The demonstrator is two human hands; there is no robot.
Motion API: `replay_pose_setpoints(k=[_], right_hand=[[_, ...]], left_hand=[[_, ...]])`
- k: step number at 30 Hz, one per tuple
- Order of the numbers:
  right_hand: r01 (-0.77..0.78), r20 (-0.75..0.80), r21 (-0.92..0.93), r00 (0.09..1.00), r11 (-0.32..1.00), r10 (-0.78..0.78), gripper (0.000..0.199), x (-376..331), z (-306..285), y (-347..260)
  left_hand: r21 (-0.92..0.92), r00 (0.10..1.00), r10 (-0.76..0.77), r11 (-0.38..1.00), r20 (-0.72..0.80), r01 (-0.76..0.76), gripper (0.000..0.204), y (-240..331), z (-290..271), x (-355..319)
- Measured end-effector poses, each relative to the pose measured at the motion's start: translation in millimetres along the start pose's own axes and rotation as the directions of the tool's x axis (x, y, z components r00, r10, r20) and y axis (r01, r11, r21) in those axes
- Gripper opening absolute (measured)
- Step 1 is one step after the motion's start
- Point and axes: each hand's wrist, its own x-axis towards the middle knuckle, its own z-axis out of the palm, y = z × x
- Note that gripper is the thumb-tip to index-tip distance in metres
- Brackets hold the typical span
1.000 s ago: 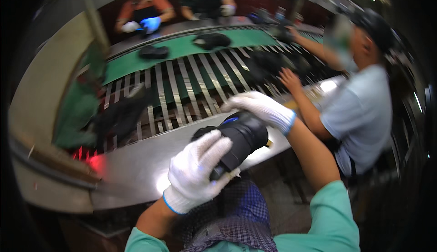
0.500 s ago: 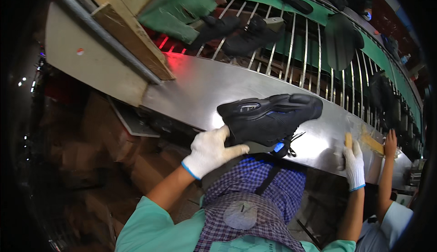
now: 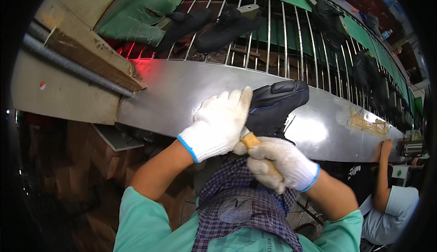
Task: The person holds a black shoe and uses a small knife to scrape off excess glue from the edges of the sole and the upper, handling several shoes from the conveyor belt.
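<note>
right hand [image 3: 282, 163] risen, gripping brush handle [image 3: 259, 149], left hand [image 3: 218, 122] clasping shoe [image 3: 275, 106]

Left hand [image 3: 217, 123] covered the rear half of the black shoe [image 3: 276, 106]. Tool's working end was hidden; only its wooden handle [image 3: 259, 154] showed through the right hand [image 3: 278, 162]. Co-worker [image 3: 390, 206] was cut off by the rim.

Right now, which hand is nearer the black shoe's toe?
Left. The left hand presses on the black shoe near its toe; the right hand sits below, gripping a wooden-handled tool.
</note>
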Motion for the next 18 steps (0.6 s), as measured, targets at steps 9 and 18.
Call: replay_pose_setpoints(k=[9,18], right_hand=[[0.386,-0.317,0.087,0.885,0.919,-0.341,0.027,1.4,-3.3,23.4],[-0.077,-0.090,-0.996,0.940,0.054,-0.330,0.036,-44.0,-11.5,-3.4]], left_hand=[[-0.046,0.999,0.014,0.999,0.036,-0.012,0.107,11.1,-4.6,3.2],[-0.032,0.996,0.073,0.997,0.059,-0.071,0.107,14.7,-7.2,1.8]])
